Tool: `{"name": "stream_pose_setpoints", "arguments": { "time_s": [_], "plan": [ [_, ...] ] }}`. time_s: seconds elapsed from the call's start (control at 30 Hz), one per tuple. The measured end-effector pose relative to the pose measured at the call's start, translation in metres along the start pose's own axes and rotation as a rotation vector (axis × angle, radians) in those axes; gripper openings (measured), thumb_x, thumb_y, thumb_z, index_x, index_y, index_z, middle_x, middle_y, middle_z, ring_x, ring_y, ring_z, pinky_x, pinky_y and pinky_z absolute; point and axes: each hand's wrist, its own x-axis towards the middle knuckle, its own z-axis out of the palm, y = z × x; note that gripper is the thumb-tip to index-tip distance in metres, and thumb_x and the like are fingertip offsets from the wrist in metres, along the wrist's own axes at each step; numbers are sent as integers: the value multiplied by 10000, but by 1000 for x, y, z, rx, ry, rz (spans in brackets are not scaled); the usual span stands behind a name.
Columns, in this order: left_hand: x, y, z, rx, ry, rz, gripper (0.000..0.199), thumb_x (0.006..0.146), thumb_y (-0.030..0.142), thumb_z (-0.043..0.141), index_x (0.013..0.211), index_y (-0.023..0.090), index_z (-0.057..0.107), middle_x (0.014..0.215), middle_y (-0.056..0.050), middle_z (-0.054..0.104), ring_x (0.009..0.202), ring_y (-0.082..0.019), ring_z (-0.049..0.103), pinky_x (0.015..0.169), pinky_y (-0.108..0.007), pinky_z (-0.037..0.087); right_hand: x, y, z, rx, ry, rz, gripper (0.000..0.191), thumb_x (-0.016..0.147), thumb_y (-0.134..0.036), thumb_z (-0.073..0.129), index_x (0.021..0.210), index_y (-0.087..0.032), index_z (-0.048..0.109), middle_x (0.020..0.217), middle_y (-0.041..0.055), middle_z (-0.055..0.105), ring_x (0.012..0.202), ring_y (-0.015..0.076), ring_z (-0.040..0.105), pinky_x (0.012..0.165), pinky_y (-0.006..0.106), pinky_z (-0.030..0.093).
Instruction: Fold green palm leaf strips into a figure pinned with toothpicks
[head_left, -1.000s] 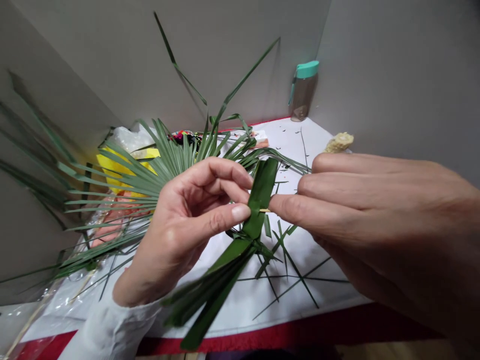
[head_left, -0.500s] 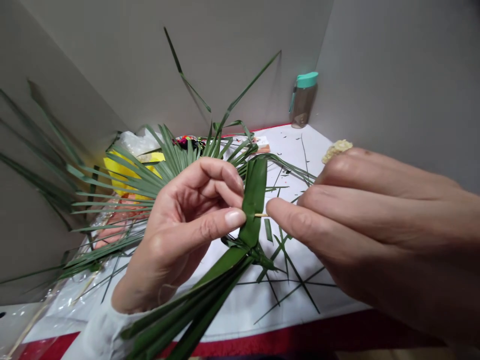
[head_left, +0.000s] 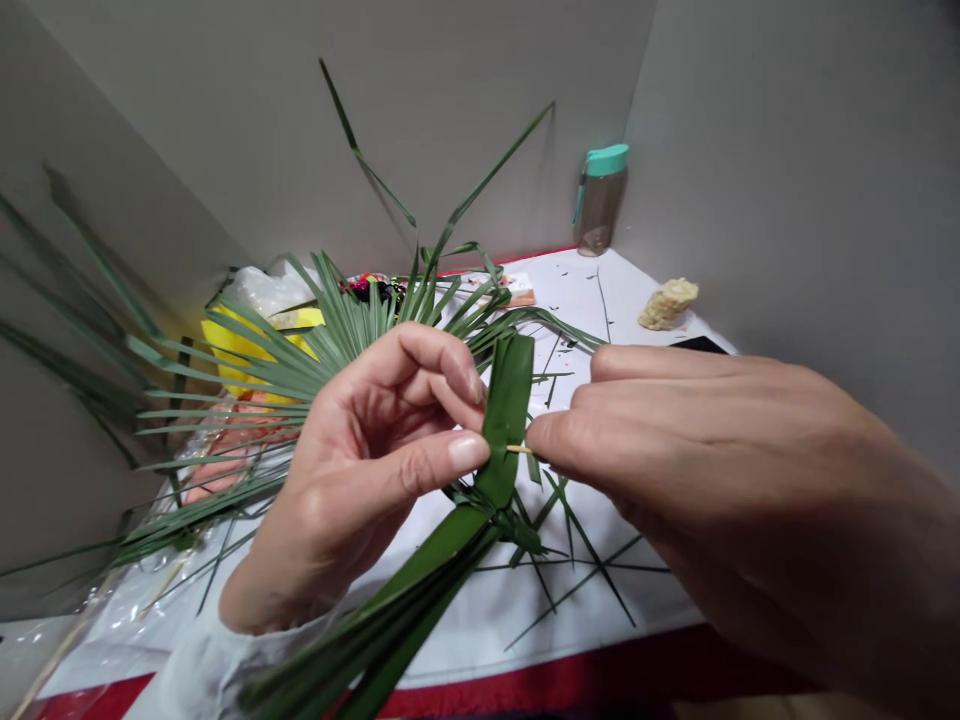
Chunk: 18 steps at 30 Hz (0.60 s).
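My left hand [head_left: 390, 460] pinches a folded green palm leaf [head_left: 511, 385] between thumb and fingers, just above a knot [head_left: 517, 525] in the strips. Long leaf strips [head_left: 390, 610] run from that knot down toward the lower left, past my wrist. A thin wooden toothpick [head_left: 517, 449] pokes out of the folded leaf's face. Its outer end is at the fingertips of my right hand [head_left: 675, 450], which are closed around it. Most of my right fingers' inner side is hidden from view.
Behind my left hand spreads a large palm frond [head_left: 360, 300]. Cut leaf scraps [head_left: 592, 560] lie on the white cloth [head_left: 465, 620]. A teal-lidded bottle [head_left: 602, 200] stands at the back corner, with a pale rough lump [head_left: 667, 304] nearer. Yellow paper [head_left: 255, 350] lies at left.
My right hand has turned and dropped slightly, uncovering the pale lump and a dark flat object behind it. The folded leaf has shifted down a little. The toothpick is still in the leaf.
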Motion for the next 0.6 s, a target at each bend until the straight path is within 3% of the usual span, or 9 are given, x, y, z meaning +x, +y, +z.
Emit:
{"name": "stream_pose_setpoints", "arguments": {
  "time_s": [0.13, 0.37, 0.47, 0.6],
  "plan": [
    [-2, 1, -1, -6, -21, -16, 182, 783, 118, 808, 860, 238, 695, 748, 34, 578, 665, -96, 519, 618, -195, 477, 3, 0, -3, 128, 25, -36, 248, 856, 48, 484, 838, -161, 616, 774, -38, 548, 686, 113, 421, 633, 302, 343],
    [-2, -1, -2, 3, -25, 25, 250, 793, 74, 788, 919, 274, 710, 784, 43, 623, 684, -98, 548, 644, -195, 490, 11, 3, -6, -75, 19, -143, 297, 879, 43, 442, 721, -183, 551, 685, -18, 408, 679, 153, 336, 617, 335, 277],
    [-2, -2, -1, 23, -10, 54, 267, 794, 61, 787, 911, 297, 743, 809, 41, 650, 723, -107, 576, 656, -191, 503, 7, 4, -6, 41, -44, -49, 279, 895, 31, 464, 745, -192, 540, 712, -23, 456, 684, 138, 406, 626, 310, 305],
    [-2, -2, -2, 34, -48, 9, 178, 786, 78, 786, 850, 244, 774, 823, 21, 673, 729, -96, 585, 646, -164, 501, 4, 5, -8, 244, -158, 113, 295, 904, 20, 474, 927, -202, 667, 819, -12, 613, 712, 135, 521, 632, 294, 370]
  ]
}}
